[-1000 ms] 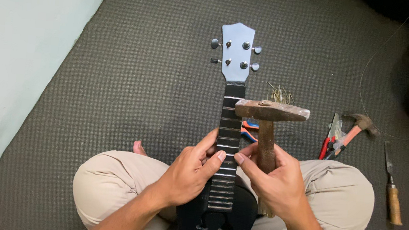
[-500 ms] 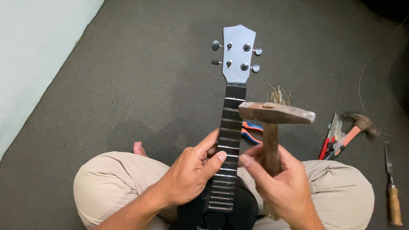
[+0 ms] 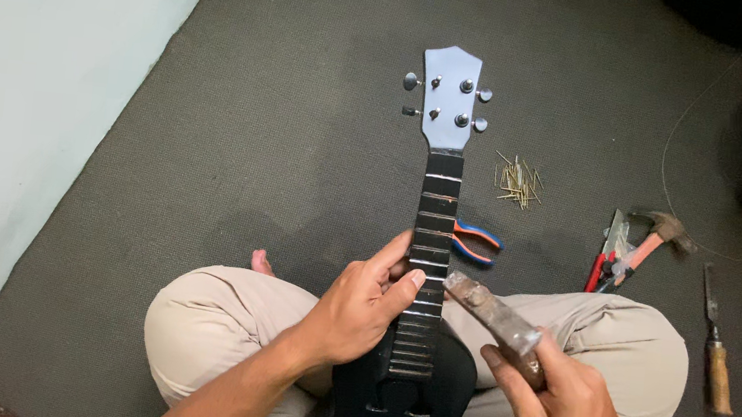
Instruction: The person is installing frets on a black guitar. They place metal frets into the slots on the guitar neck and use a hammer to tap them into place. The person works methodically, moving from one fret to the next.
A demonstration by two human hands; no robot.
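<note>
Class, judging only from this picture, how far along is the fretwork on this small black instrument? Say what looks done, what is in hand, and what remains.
Done: metal frets show across the fretboard. In hand: the left hand steadies the neck while the right hand holds a hammer with its head beside the fretboard. Left: loose fret pieces lie on the floor, and no strings are fitted at the headstock.

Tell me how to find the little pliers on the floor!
Start at the black ukulele lying across the person's lap, and follow its neck up toward the pale headstock. Just right of the neck, on the grey carpet, lie the small pliers. Their blue and orange handles set them apart from the red-handled tools farther right.
</note>
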